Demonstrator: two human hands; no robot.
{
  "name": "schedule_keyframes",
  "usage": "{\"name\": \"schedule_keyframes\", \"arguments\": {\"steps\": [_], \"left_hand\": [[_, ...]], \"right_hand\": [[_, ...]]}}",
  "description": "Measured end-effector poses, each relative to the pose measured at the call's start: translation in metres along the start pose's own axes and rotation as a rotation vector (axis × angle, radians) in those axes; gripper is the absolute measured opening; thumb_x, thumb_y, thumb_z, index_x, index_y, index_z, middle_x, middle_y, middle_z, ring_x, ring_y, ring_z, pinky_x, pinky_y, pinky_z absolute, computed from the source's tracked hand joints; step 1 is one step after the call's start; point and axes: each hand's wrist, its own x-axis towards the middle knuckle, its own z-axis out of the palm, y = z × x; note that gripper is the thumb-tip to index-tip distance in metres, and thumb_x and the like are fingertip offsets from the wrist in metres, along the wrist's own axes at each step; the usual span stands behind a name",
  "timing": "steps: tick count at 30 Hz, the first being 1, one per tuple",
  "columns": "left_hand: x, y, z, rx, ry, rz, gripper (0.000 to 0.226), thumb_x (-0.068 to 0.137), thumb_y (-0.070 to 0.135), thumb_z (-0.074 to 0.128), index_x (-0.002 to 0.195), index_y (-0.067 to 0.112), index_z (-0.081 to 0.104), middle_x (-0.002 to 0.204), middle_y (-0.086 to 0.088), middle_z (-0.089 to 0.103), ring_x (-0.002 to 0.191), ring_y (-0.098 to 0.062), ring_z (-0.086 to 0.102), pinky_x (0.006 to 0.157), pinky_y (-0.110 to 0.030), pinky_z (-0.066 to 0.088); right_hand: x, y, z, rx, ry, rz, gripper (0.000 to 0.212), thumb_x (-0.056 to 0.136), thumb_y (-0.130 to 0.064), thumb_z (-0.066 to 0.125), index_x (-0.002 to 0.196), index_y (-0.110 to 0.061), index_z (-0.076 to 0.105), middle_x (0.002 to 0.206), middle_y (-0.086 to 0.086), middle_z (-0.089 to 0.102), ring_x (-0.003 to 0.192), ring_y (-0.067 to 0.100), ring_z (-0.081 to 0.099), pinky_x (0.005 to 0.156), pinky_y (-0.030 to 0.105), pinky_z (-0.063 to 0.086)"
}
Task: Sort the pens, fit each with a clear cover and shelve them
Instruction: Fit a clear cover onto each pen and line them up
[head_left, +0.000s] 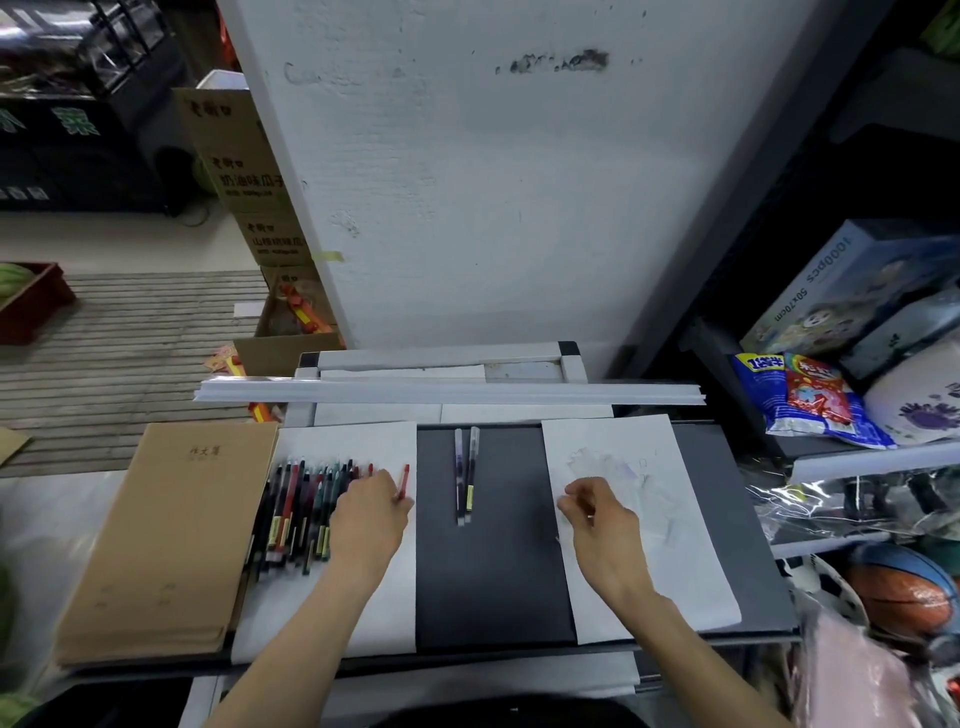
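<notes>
L hand (371, 519) pinched a red pen (403, 480) beside the pen pile (296, 514) on the left sheet (379, 597), two pens (464, 473) lay on the dark desk (488, 582), & R hand (597, 519) was curled over the right sheet (675, 561), grip unclear.

Two pens (459, 475) apart; one red pen (404, 480); uncountable pen pile (298, 514); two paper sheets (649, 545); one notebook stack (166, 535).

A shop is indicated: cartons (244, 171) are stacked left of the white pillar (493, 182); snack bags (800, 400), a puzzle box (841, 280) and a basketball (904, 592) are shelved right of it.
</notes>
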Motion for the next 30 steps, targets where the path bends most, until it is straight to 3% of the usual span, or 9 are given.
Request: {"name": "schedule_keyframes", "arguments": {"steps": [4, 8, 12, 14, 16, 20, 23, 26, 30], "left_hand": [[-0.002, 0.003, 0.003, 0.094, -0.018, 0.028, 0.023, 0.097, 0.035, 0.065, 0.085, 0.015, 0.067, 0.079, -0.002, 0.065, 0.073, -0.026, 0.063, 0.061, -0.035, 0.051], [-0.008, 0.012, -0.006, 0.047, -0.053, 0.003, 0.02, 0.091, 0.027, 0.059, 0.078, 0.013, 0.059, 0.074, -0.002, 0.061, 0.066, -0.025, 0.062, 0.058, -0.034, 0.053], [-0.024, 0.021, -0.028, -0.254, -0.071, -0.008, 0.024, 0.087, 0.03, 0.061, 0.072, 0.013, 0.055, 0.064, -0.001, 0.061, 0.06, -0.02, 0.058, 0.055, -0.031, 0.044], [-0.036, 0.032, -0.042, -0.451, -0.136, 0.01, 0.023, 0.09, 0.027, 0.059, 0.073, 0.013, 0.053, 0.06, -0.004, 0.06, 0.056, -0.023, 0.059, 0.058, -0.036, 0.048], [-0.054, 0.043, -0.054, -0.676, -0.218, 0.038, 0.02, 0.096, 0.018, 0.054, 0.078, 0.009, 0.054, 0.061, -0.011, 0.059, 0.051, -0.023, 0.055, 0.055, -0.04, 0.05], [-0.089, 0.06, -0.07, -0.756, -0.326, 0.202, 0.024, 0.099, 0.007, 0.05, 0.086, 0.02, 0.066, 0.06, 0.0, 0.05, 0.054, -0.016, 0.041, 0.054, -0.031, 0.034], [-0.104, 0.067, -0.076, -0.768, -0.343, 0.318, 0.016, 0.105, 0.027, 0.054, 0.097, 0.022, 0.067, 0.064, -0.004, 0.045, 0.062, -0.025, 0.042, 0.063, -0.034, 0.036], [-0.111, 0.071, -0.08, -0.763, -0.349, 0.391, 0.024, 0.107, 0.038, 0.05, 0.101, 0.022, 0.065, 0.07, -0.01, 0.047, 0.07, -0.033, 0.047, 0.066, -0.043, 0.04], [-0.111, 0.068, -0.08, -0.719, -0.322, 0.394, 0.022, 0.107, 0.04, 0.051, 0.098, 0.031, 0.068, 0.06, 0.0, 0.044, 0.056, -0.014, 0.04, 0.059, -0.036, 0.034]], "right_hand": [[-0.016, -0.014, 0.003, 0.16, -0.054, 0.074, 0.006, 0.1, -0.019, 0.066, 0.101, -0.025, 0.064, 0.078, -0.001, 0.075, 0.066, 0.017, 0.069, 0.072, 0.034, 0.059], [-0.028, -0.022, 0.003, 0.266, -0.083, 0.099, 0.009, 0.099, -0.025, 0.068, 0.096, -0.028, 0.076, 0.067, -0.004, 0.067, 0.061, 0.012, 0.058, 0.066, 0.024, 0.049], [-0.036, -0.036, -0.003, 0.674, -0.152, 0.257, 0.018, 0.098, -0.012, 0.066, 0.087, -0.012, 0.08, 0.076, 0.012, 0.05, 0.06, 0.018, 0.038, 0.059, 0.028, 0.033], [-0.04, -0.045, -0.007, 0.907, -0.192, 0.326, 0.008, 0.089, -0.006, 0.074, 0.085, -0.001, 0.071, 0.081, 0.009, 0.051, 0.059, 0.018, 0.037, 0.056, 0.027, 0.031], [-0.044, -0.054, -0.012, 1.054, -0.26, 0.341, 0.021, 0.084, -0.006, 0.077, 0.077, -0.004, 0.057, 0.086, 0.005, 0.055, 0.06, 0.016, 0.037, 0.054, 0.025, 0.032], [-0.051, -0.074, -0.016, 1.058, -0.294, 0.291, 0.022, 0.094, -0.019, 0.068, 0.096, 0.003, 0.066, 0.092, 0.007, 0.064, 0.069, 0.018, 0.053, 0.063, 0.025, 0.046], [-0.054, -0.082, -0.014, 0.95, -0.255, 0.2, 0.031, 0.1, -0.025, 0.057, 0.097, 0.003, 0.071, 0.099, 0.013, 0.073, 0.08, 0.023, 0.065, 0.077, 0.032, 0.053], [-0.059, -0.088, -0.013, 0.917, -0.245, 0.133, 0.037, 0.097, -0.028, 0.057, 0.1, 0.005, 0.071, 0.096, 0.021, 0.073, 0.085, 0.027, 0.069, 0.078, 0.032, 0.057], [-0.06, -0.093, -0.014, 0.957, -0.234, 0.135, 0.039, 0.094, -0.032, 0.057, 0.103, 0.004, 0.071, 0.097, 0.02, 0.073, 0.088, 0.026, 0.069, 0.078, 0.031, 0.056]]}}
